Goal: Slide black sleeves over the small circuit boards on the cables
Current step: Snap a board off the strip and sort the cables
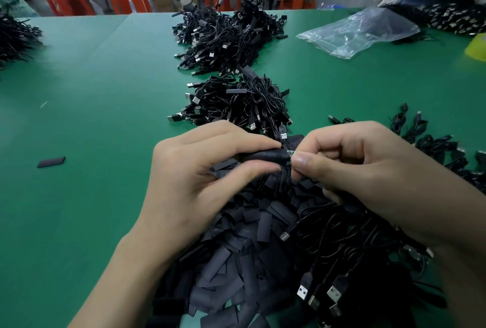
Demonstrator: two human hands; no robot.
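My left hand pinches a black sleeve between thumb and fingers. The sleeve covers most of a small circuit board, whose green tip sticks out at the sleeve's right end. My right hand pinches that exposed end of the board with thumb and forefinger. Its other fingers are curled over black cables that run down to USB plugs. Under both hands lies a heap of loose black sleeves.
Piles of black USB cables lie further back on the green table, more at the right and far left. A single sleeve lies at the left. A clear plastic bag, orange stools and another person's hands are at the back.
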